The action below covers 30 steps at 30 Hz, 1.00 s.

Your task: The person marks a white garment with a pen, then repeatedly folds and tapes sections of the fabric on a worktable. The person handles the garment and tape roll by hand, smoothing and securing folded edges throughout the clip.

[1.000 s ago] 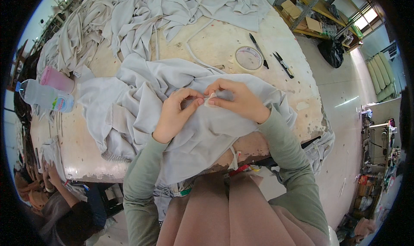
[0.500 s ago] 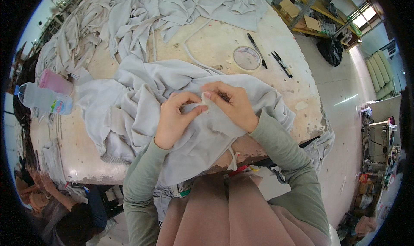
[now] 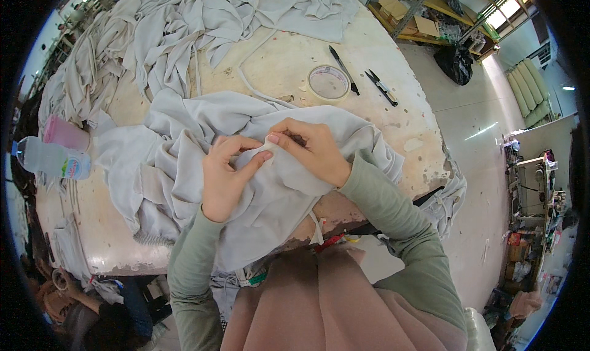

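A light grey garment (image 3: 246, 212) lies in folds across the near part of the table, its lower end hanging over the front edge. My left hand (image 3: 230, 176) pinches a small bit of its cloth between thumb and fingers. Close beside it, my right hand (image 3: 312, 148) grips the same raised bit of cloth from the right. The fingertips of both hands almost meet there. A gathered, elastic-looking edge of the garment shows at its lower left.
On the worn table (image 3: 393, 160) beyond my hands lie a tape roll (image 3: 311, 93), a black pen (image 3: 342, 68) and thread snips (image 3: 381, 88). More grey cloth (image 3: 178, 31) is heaped at the back. A water bottle (image 3: 49, 157) and pink container (image 3: 64, 134) stand left. Another person (image 3: 92, 308) sits lower left.
The whole view has shifted, so the table and things sit further left. My hands keep their pinch on the cloth. The other person's hand at lower left now holds a ring-shaped roll.
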Each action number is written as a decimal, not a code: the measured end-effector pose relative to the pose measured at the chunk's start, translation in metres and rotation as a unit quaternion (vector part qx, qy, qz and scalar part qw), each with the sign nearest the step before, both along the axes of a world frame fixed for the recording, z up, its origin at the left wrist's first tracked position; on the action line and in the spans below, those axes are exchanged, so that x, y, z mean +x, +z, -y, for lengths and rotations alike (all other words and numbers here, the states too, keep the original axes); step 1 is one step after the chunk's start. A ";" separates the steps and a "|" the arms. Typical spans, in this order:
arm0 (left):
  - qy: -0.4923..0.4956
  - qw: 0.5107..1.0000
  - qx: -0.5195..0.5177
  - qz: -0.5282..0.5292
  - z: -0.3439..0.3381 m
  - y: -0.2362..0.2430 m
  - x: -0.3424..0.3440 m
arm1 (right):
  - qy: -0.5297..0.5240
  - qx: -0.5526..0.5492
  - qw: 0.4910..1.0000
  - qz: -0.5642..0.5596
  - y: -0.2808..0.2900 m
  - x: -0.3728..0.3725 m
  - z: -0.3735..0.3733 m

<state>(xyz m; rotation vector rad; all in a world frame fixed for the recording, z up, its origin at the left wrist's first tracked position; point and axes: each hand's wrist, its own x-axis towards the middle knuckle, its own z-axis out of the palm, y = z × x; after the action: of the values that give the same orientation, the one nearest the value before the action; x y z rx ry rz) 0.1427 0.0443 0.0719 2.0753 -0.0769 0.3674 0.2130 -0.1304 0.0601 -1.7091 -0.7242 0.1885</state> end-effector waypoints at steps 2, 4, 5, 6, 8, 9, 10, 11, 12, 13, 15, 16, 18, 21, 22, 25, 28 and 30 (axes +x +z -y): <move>0.023 0.999 -0.003 0.025 0.002 -0.001 0.000 | -0.002 0.013 0.998 -0.056 0.000 0.000 -0.001; 0.034 0.997 0.029 0.055 0.002 -0.002 0.001 | 0.005 0.006 0.992 -0.123 -0.001 0.001 -0.003; 0.035 0.995 0.063 0.065 0.002 -0.002 0.001 | 0.031 0.005 0.995 -0.090 -0.001 0.002 -0.002; 0.037 0.992 0.097 0.075 0.000 -0.001 0.001 | 0.054 -0.014 0.996 -0.063 0.000 0.004 -0.002; 0.023 0.976 0.175 0.125 -0.005 0.003 0.001 | 0.077 -0.040 0.995 -0.059 0.002 0.006 0.000; 0.010 0.965 0.217 0.150 -0.010 0.006 0.001 | 0.077 -0.048 0.993 -0.080 0.004 0.006 0.003; 0.035 0.969 0.195 0.150 -0.016 0.010 0.001 | 0.095 -0.026 0.992 -0.083 0.006 0.007 0.007; 0.054 0.971 0.174 0.153 -0.023 0.014 0.000 | 0.059 -0.051 0.995 -0.064 0.009 0.010 0.009; 0.077 0.973 0.151 0.155 -0.031 0.018 0.000 | 0.040 -0.047 0.998 -0.026 0.011 0.014 0.011; 0.079 0.984 0.052 0.154 -0.039 0.021 0.001 | 0.015 -0.046 0.999 0.007 0.014 0.017 0.015; 0.085 0.975 -0.150 0.139 -0.054 0.026 0.001 | -0.004 -0.022 1.000 0.011 0.019 0.024 0.023; 0.087 0.974 -0.155 0.143 -0.062 0.028 0.000 | -0.017 -0.013 1.000 0.012 0.021 0.027 0.028; 0.098 0.973 -0.161 0.137 -0.078 0.032 -0.006 | -0.039 -0.012 0.999 -0.001 0.025 0.032 0.035; 0.151 0.961 -0.089 0.212 -0.092 0.035 -0.009 | -0.052 -0.043 0.998 -0.017 0.032 0.036 0.045; 0.177 0.955 -0.055 0.231 -0.096 0.036 -0.009 | -0.051 -0.055 0.997 -0.009 0.035 0.036 0.047; 0.245 0.932 -0.025 0.267 -0.104 0.036 -0.010 | -0.033 -0.021 0.999 -0.023 0.039 0.035 0.050; 0.276 0.920 -0.011 0.279 -0.107 0.032 -0.010 | 0.019 -0.052 0.998 -0.012 0.040 0.034 0.052; 0.305 0.909 0.020 0.284 -0.109 0.031 -0.011 | 0.034 -0.031 0.999 0.003 0.039 0.034 0.052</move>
<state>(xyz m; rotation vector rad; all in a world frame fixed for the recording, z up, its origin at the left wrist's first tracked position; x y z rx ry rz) 0.1317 0.1528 0.1032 1.9303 0.2267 1.3572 0.2466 -0.1820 0.0991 -1.7457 -0.7890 0.2569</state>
